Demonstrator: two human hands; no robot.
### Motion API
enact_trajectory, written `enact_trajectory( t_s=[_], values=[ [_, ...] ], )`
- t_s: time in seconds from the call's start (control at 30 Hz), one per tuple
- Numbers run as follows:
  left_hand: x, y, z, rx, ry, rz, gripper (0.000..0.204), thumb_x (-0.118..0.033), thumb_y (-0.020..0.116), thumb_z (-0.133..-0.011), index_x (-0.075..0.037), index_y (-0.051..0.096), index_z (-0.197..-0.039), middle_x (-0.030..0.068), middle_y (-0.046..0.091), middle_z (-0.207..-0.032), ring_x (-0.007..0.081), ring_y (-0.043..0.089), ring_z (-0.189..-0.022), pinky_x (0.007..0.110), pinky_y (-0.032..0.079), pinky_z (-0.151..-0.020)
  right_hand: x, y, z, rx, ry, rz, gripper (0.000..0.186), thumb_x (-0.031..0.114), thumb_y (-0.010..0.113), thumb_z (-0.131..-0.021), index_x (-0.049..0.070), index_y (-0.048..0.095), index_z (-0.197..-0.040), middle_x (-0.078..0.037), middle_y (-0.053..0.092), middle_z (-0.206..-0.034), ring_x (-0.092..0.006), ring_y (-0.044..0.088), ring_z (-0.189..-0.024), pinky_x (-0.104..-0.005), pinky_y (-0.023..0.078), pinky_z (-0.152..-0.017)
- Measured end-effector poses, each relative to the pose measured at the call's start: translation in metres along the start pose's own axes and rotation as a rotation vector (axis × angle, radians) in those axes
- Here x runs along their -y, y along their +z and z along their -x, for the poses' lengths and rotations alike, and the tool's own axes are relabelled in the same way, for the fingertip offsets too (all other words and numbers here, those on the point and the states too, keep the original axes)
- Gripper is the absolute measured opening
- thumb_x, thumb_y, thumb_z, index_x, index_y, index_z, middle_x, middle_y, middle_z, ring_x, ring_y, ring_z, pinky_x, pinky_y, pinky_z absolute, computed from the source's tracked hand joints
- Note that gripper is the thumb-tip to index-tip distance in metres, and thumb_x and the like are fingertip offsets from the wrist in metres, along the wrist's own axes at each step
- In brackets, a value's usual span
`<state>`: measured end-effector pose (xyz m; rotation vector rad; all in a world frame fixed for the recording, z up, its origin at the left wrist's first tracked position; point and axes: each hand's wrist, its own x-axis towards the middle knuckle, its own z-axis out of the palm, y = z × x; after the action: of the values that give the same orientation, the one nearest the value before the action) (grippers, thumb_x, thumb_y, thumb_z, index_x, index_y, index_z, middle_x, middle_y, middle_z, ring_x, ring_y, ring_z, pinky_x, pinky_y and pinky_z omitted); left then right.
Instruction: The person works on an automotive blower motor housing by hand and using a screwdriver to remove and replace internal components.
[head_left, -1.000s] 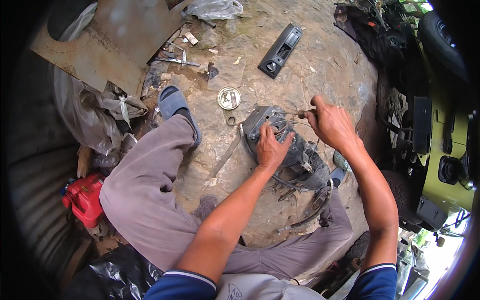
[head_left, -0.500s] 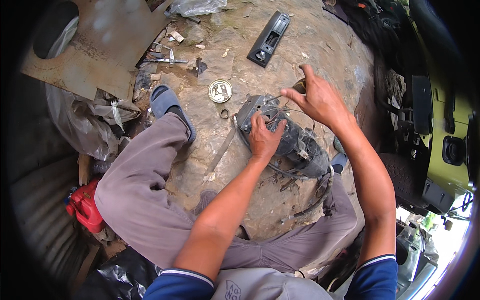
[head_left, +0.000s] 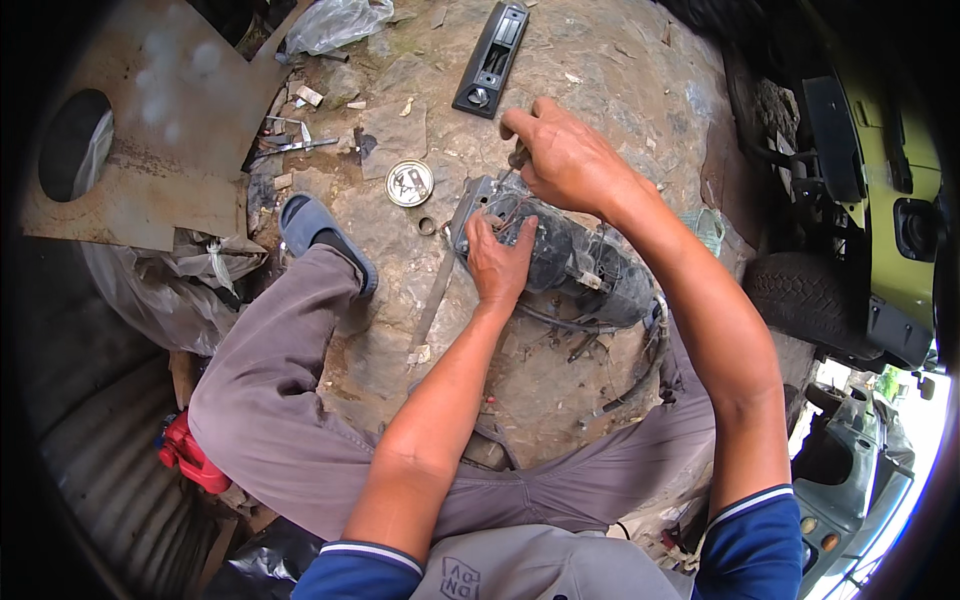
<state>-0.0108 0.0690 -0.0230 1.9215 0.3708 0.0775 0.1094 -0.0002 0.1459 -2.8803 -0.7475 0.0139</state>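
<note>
My left hand (head_left: 495, 255) grips the top end of a bulky black plastic assembly (head_left: 590, 280) with wires and a hose, lying on the ground between my legs. My right hand (head_left: 560, 150) is raised above that end, fingers curled round a screwdriver (head_left: 517, 157) that points down toward the assembly; its tip is partly hidden. Left of the assembly sit a round shallow tin (head_left: 409, 183) holding small parts and a small metal ring (head_left: 427, 226). A long black panel (head_left: 491, 58) lies beyond my hands.
A rusty metal plate (head_left: 140, 170) with plastic bags lies at left, above a red jerrycan (head_left: 195, 450) beside my leg. A green vehicle (head_left: 885, 270) with a tyre (head_left: 800, 298) stands at right. Debris and scraps (head_left: 300, 140) litter the rough stone ground (head_left: 390, 320).
My right hand and screwdriver have moved up and left over the assembly's top end, the hand rotating. My left hand stays on the assembly. The camera view has shifted slightly.
</note>
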Motion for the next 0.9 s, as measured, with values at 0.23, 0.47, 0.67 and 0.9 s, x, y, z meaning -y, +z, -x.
enact_trajectory(
  t_s=[0.23,0.47,0.67,0.9],
  values=[
    [0.001,-0.001,0.000,-0.002,0.002,-0.027,0.077,-0.045,0.076,-0.084,0.016,0.050,-0.125,0.0292,0.052,-0.129,0.0454,0.051,-0.121,0.046,0.042,-0.104,0.003,-0.006,-0.003,0.155,0.169,0.154,0.035,0.033,0.062,-0.093,-0.001,0.061,-0.099,-0.022,0.069,-0.075,-0.0448,0.069,-0.075,-0.0514,0.055,-0.069],
    [0.000,-0.004,-0.001,0.023,-0.016,-0.024,0.080,-0.045,0.075,-0.084,0.017,0.048,-0.128,0.0308,0.051,-0.130,0.0458,0.050,-0.123,0.046,0.042,-0.104,0.011,-0.020,-0.001,0.193,0.211,0.072,0.038,0.035,0.066,-0.091,-0.002,0.059,-0.101,-0.024,0.070,-0.082,-0.0452,0.069,-0.081,-0.0514,0.054,-0.072],
    [0.001,-0.002,-0.001,0.027,-0.018,-0.025,0.084,-0.047,0.075,-0.084,0.018,0.047,-0.129,0.0314,0.050,-0.130,0.0462,0.050,-0.123,0.046,0.042,-0.104,-0.002,-0.013,0.006,0.126,0.082,0.006,0.042,0.037,0.068,-0.091,-0.002,0.059,-0.103,-0.024,0.071,-0.087,-0.0426,0.069,-0.086,-0.0513,0.054,-0.074],
    [0.000,-0.003,0.000,0.048,-0.039,-0.010,0.083,-0.048,0.074,-0.085,0.018,0.047,-0.128,0.0311,0.051,-0.130,0.0461,0.050,-0.123,0.046,0.042,-0.103,0.001,-0.019,0.005,0.205,0.139,0.021,0.043,0.037,0.071,-0.089,-0.002,0.060,-0.104,-0.024,0.071,-0.089,-0.0410,0.069,-0.090,-0.0502,0.053,-0.077]
  ],
)
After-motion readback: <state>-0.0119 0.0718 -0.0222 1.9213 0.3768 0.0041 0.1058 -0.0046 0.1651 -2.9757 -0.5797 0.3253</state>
